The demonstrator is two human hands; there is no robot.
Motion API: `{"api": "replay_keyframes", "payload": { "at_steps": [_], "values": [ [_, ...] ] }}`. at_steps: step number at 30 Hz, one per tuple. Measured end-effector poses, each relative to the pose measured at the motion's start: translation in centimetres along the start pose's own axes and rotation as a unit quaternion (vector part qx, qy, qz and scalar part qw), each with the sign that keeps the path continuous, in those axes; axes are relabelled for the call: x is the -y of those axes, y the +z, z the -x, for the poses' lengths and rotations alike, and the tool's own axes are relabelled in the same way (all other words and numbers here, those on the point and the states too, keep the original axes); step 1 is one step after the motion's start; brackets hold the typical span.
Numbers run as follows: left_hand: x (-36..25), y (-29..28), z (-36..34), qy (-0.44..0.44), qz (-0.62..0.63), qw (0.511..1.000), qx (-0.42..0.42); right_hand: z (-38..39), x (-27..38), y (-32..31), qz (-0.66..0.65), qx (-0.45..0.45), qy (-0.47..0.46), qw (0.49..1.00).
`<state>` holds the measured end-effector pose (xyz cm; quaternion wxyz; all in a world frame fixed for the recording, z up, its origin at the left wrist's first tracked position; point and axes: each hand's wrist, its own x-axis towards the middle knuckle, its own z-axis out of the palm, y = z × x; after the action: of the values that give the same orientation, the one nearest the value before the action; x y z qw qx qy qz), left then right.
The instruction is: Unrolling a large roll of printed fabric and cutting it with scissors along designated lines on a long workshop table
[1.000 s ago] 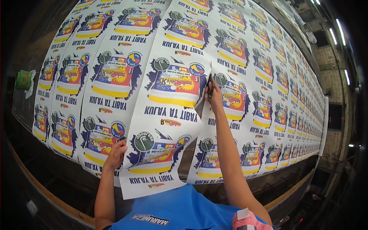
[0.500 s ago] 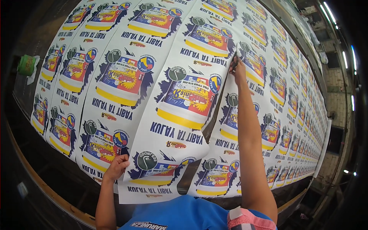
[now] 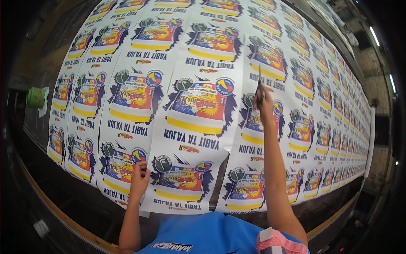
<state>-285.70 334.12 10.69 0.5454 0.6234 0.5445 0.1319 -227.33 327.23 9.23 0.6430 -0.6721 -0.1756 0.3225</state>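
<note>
Black-handled scissors (image 3: 259, 86) are in my right hand (image 3: 265, 101), arm stretched forward. Their blades point away from me, over the wide printed sheet (image 3: 244, 161) on the right. To the left of it runs a loose printed strip (image 3: 179, 146), white with repeated blue, red and yellow pictures. A dark gap separates the two at the near end. My left hand (image 3: 140, 172) is at the strip's near left edge, fingers curled in at that edge; its fingertips are partly hidden. More printed strips (image 3: 127, 131) lie left of it, side by side.
A green roll-like object (image 3: 36, 98) sits on the dark table (image 3: 40, 122) at the far left. A wooden rail (image 3: 63, 216) runs along the near left side. Below the sheets' near edge it is dark. Lit tubes (image 3: 374, 36) show at the far right.
My right hand has drawn the scissors back toward me, out of the far end of the gap. The strip's rippled near end has flattened. My left hand has shifted slightly, its fingers looser.
</note>
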Motion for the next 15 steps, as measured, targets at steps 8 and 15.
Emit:
{"api": "replay_keyframes", "payload": {
  "at_steps": [8,15],
  "values": [
    [-3.7,5.6,1.8,0.282,-0.268,0.921,-0.016,34.8,-5.5,-18.3,-0.081,-0.204,0.008,0.976],
    [0.3,13.2,8.9,0.243,-0.421,0.866,0.115,57.6,-13.6,-28.9,-0.194,-0.437,-0.01,0.878]
  ]
}}
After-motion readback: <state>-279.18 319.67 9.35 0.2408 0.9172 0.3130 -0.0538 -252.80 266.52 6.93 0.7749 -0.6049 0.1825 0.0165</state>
